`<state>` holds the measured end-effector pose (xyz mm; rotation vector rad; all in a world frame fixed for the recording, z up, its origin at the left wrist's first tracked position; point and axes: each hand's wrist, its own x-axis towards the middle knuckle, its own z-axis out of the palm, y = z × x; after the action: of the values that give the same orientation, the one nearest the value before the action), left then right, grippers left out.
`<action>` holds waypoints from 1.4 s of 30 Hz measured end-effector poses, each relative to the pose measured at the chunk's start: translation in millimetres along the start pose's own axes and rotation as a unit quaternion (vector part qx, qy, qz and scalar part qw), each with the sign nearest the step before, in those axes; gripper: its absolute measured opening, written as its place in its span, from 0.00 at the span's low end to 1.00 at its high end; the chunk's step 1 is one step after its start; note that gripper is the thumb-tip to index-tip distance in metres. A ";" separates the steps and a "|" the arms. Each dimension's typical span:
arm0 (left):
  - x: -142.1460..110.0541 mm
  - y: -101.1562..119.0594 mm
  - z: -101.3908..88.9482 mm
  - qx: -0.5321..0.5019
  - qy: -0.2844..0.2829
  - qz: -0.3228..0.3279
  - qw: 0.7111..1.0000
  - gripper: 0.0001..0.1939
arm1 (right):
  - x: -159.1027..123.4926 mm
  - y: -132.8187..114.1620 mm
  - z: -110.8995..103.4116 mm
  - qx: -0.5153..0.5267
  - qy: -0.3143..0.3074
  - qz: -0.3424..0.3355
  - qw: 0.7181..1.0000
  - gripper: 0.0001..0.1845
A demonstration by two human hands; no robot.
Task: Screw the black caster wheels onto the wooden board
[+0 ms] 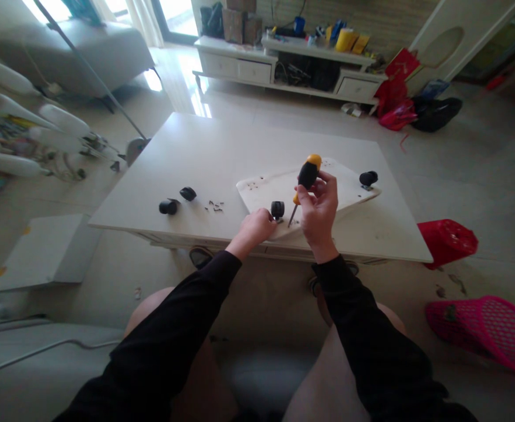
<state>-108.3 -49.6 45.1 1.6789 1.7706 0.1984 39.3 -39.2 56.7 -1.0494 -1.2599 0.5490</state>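
Observation:
In my right hand (319,205) is a yellow and black screwdriver (309,173), tilted, its shaft pointing down at the near edge of a white board (279,186). My left hand (260,225) has its fingers closed at the base of a black caster wheel (277,209) standing on that edge. Another black caster (368,178) stands at the board's right corner. Small holes show at the left and far corners. Two loose casters, one (168,207) beside the other (187,193), lie left of the board, near several small screws (216,206).
The board lies on a white table (205,152). A red bin (449,241) stands off its right edge, with a pink basket (481,328) on the floor nearer me. A white box (41,249) is at the left. Beyond the table stands a low cabinet (253,70).

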 end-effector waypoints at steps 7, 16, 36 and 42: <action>6.3 -7.7 4.3 -0.040 0.002 0.014 0.999 0.10 | 0.9 -0.8 0.7 0.010 0.001 0.004 1.000 0.21; -3.0 1.8 3.3 0.038 0.011 0.023 0.999 0.13 | 0.0 -4.8 1.4 0.004 -0.003 0.004 1.000 0.21; -6.9 4.3 5.3 0.050 0.026 0.027 0.998 0.15 | -0.8 -2.9 2.5 -0.004 -0.006 -0.010 1.000 0.20; -8.5 6.3 4.5 0.069 0.018 0.040 0.997 0.17 | -0.8 -1.0 2.2 -0.011 -0.012 -0.025 1.000 0.20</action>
<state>-101.1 -57.9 48.3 1.8568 1.7798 0.1471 36.7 -39.6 57.0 -1.0311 -1.3115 0.5114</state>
